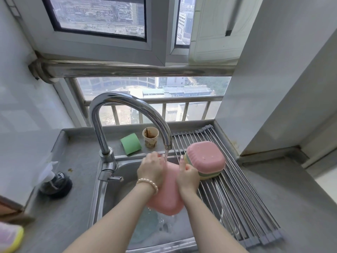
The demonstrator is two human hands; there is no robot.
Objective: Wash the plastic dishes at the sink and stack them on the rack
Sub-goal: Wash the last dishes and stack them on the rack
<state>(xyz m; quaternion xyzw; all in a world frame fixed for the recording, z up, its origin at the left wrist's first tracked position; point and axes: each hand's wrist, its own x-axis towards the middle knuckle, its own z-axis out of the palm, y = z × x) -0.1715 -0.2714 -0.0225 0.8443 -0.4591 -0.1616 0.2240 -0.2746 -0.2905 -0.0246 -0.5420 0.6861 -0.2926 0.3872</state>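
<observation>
Holding a smooth pink plastic dish (pixel 168 194) with rounded corners over the sink (pixel 116 198), I have both hands on it under the running stream from the curved chrome faucet (pixel 127 110). My left hand (pixel 151 170), a pearl bracelet (pixel 148 183) at its wrist, curls round the dish's upper left edge; my right hand (pixel 187 178) grips its right side, fingers wrapped against the plastic. Soapy water lies in the steel basin below. Just right of my right hand, a stack of upturned dishes (pixel 206 159), ribbed pink on top with yellow and green rims beneath, sits on the roll-up rack (pixel 242 207) of thin metal rods. Behind the faucet stand a curled green sponge cloth (pixel 131 143) and a stained paper cup (pixel 150 136). A dark round object (pixel 55 185) rests on the matte grey counter at left.
</observation>
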